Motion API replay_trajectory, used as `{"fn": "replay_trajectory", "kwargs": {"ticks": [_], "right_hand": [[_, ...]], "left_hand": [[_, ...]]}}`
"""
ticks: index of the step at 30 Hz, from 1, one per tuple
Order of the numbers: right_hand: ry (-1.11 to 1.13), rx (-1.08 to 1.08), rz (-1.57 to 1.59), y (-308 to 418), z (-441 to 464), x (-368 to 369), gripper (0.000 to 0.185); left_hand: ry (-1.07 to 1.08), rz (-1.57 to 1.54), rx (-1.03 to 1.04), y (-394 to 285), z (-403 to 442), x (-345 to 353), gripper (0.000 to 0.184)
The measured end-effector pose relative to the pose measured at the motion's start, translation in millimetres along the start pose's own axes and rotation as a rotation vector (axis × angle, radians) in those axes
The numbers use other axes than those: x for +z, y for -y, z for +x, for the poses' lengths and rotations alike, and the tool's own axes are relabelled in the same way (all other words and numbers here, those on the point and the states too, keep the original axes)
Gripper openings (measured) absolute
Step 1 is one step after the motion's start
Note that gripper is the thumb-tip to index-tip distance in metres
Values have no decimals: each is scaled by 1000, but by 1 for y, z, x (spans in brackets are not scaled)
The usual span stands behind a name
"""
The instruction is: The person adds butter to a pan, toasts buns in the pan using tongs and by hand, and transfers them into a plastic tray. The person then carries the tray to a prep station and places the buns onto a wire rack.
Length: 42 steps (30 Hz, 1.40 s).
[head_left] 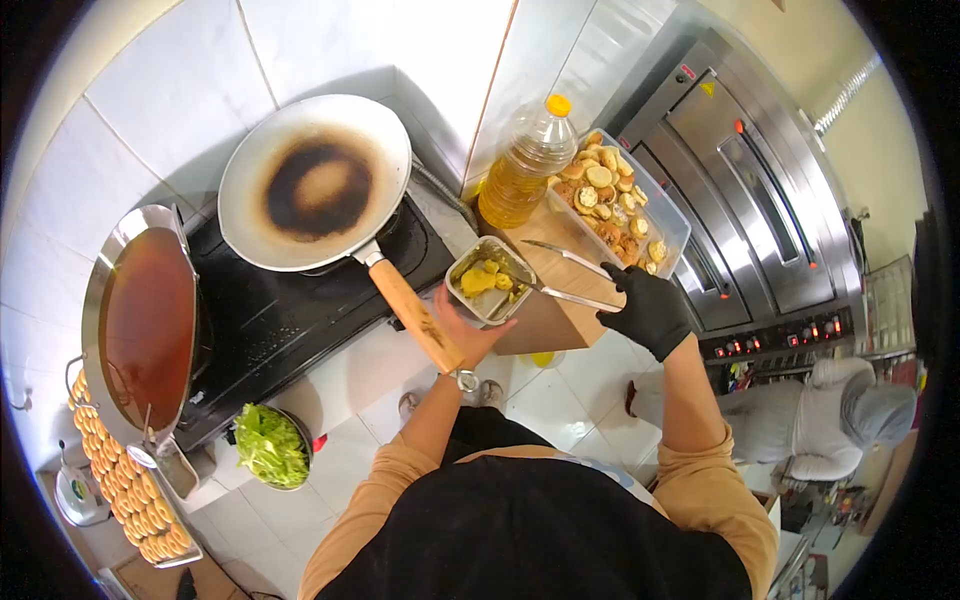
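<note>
A small square metal container [492, 280] with yellow food [485, 279] in it is held by my bare left hand [469, 325], the fingers wrapped round its sides. My right hand [648, 312], in a black glove, is closed on metal tongs [575, 297]. One arm of the tongs reaches to the container's edge; the other stands apart above it. Left of the container, the wooden handle [415, 315] of a white pan [235, 190] passes close to my left wrist. The pan has a dark burnt patch and sits on the black stove [270, 315].
An oil bottle [520, 165] stands beside a clear bin of bread slices [680, 225]. A large pan of red liquid [150, 320], a bowl of lettuce [272, 448] and a tray of ring-shaped pastries [130, 480] are left. Ovens [740, 200] and another person [810, 417] are right.
</note>
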State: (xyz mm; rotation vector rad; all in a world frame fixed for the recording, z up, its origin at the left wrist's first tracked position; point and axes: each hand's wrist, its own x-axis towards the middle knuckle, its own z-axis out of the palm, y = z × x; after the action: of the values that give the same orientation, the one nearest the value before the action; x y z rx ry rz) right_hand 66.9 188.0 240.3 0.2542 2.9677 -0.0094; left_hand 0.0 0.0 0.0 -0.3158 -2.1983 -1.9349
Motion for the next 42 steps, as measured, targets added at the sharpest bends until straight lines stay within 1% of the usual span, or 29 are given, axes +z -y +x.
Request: {"fn": "replay_trajectory", "kwargs": {"ticks": [2,3,5,7,9,10,11,13,15,16,17,18,19,20,22,24,27,28,30,33,34,37,38,41,42], "right_hand": [[-9,-59,55,-4,-3,5,65],[-41,-60,63,-25,7,16,64],[-86,-50,38,-38,4,13,64],[-120,-76,-23,-48,2,9,62],[-180,-147,-67,-54,0,4,60],[-217,-204,-89,-58,0,1,59],[-252,-262,-113,-63,-2,-6,58],[-202,-388,-143,-65,-9,-31,53],[-175,-488,-211,-68,-20,-66,48],[-161,-522,-295,-73,-28,-94,46],[-171,-559,-317,-66,-30,-102,43],[-226,-605,-306,-62,-34,-107,36],[-264,-629,-341,-61,-37,-116,35],[-306,-654,-365,-58,-39,-121,34],[-390,-692,-403,-52,-44,-130,30],[-486,-719,-422,-44,-43,-136,25],[-437,-756,-432,-28,-35,-143,39],[-418,-764,-427,-21,-31,-144,36],[-406,-769,-417,-1,-22,-145,30],[-474,-802,-431,25,-23,-157,26],[-472,-859,-374,32,-19,-161,22],[-387,-882,-343,65,-6,-176,13],[-408,-906,-279,74,7,-174,10],[-203,-827,-330,100,28,-198,15],[-152,-845,-302,107,45,-202,17]], "left_hand": [[1,128,34,-7,-3,-5,112],[12,191,66,0,1,15,112],[33,277,103,-3,-5,34,111],[-41,-198,32,0,-8,57,106],[10,-233,-30,-3,-8,60,104],[1,-178,-26,-11,-9,61,103],[-9,-125,-27,-22,-16,63,101],[-40,-47,13,-56,-19,57,100],[-82,-22,90,-102,-20,59,101],[-90,3,112,-133,-22,70,103],[-90,81,162,-146,-18,57,103],[-90,157,205,-160,-17,47,103],[-101,209,246,-175,-16,46,103],[-132,218,315,-184,-16,41,102],[-155,204,356,-201,-12,33,102],[-141,284,412,-218,-2,15,103],[-168,420,476,-228,3,-12,102],[-166,384,486,-230,5,-21,103],[-157,428,545,-232,15,-41,103],[-140,536,574,-240,29,-73,103],[-134,568,589,-246,33,-84,103],[-138,625,679,-253,53,-111,105],[-130,637,684,-253,60,-121,106],[-99,682,720,-253,82,-150,108],[-93,707,741,-253,91,-157,108]]}}
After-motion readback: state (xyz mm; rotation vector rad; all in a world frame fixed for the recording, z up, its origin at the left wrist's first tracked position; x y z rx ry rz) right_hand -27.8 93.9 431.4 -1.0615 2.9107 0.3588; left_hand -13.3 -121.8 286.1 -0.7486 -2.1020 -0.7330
